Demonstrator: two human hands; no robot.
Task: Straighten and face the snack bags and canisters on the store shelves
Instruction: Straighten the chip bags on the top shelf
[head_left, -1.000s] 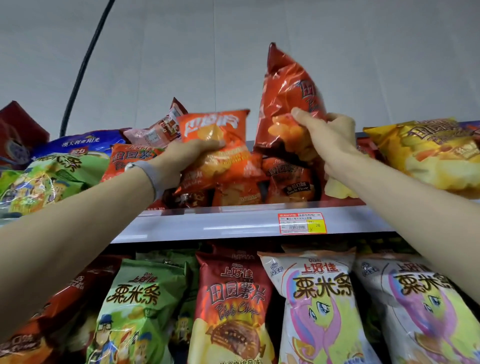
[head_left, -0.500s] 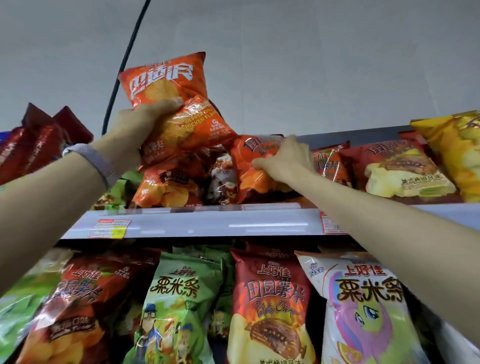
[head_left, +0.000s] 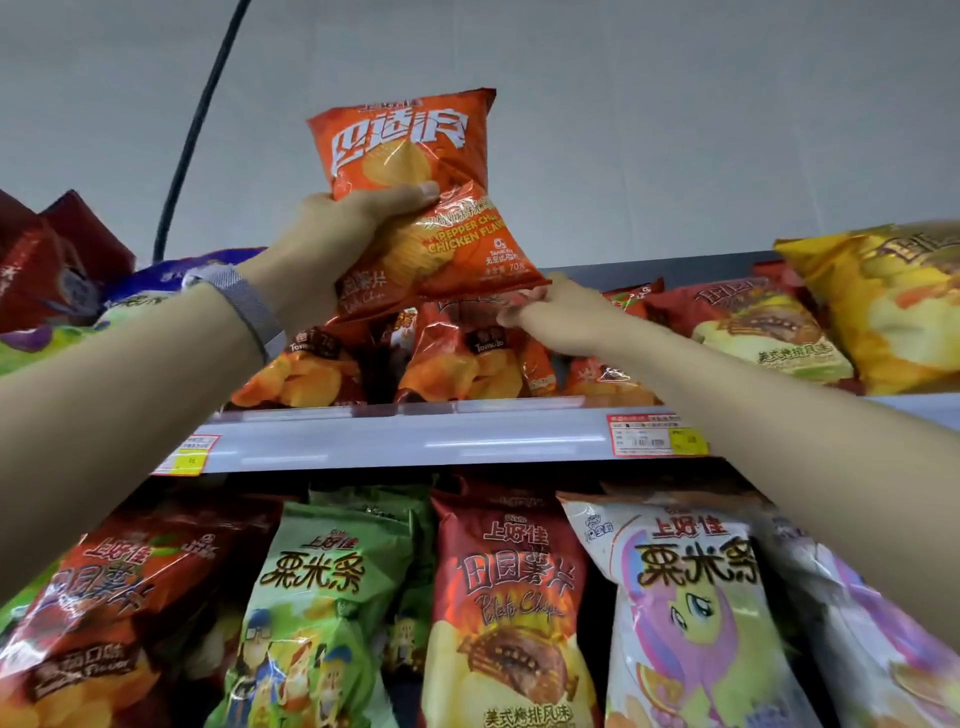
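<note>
Orange chip bag (head_left: 415, 192) held upright above top shelf (head_left: 415, 441), left hand (head_left: 337, 244) closed around mid-body. Right hand (head_left: 550, 317) pinching tomato-flavour bags (head_left: 457, 353) below. Clear slot first; lower bag label-forward; avoid crushing chips.

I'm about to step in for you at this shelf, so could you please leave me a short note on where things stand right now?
Left hand: gripping an orange chip bag, lifted upright above the top shelf.
Right hand: fingers on the top edge of a tomato chip bag lying at the shelf front.
Done: nothing visibly finished; top-shelf bags lie slumped and overlapping.
Left: set the orange bag back facing out, stand up the tomato bags, then tidy the red bag and yellow bag to the right.
</note>
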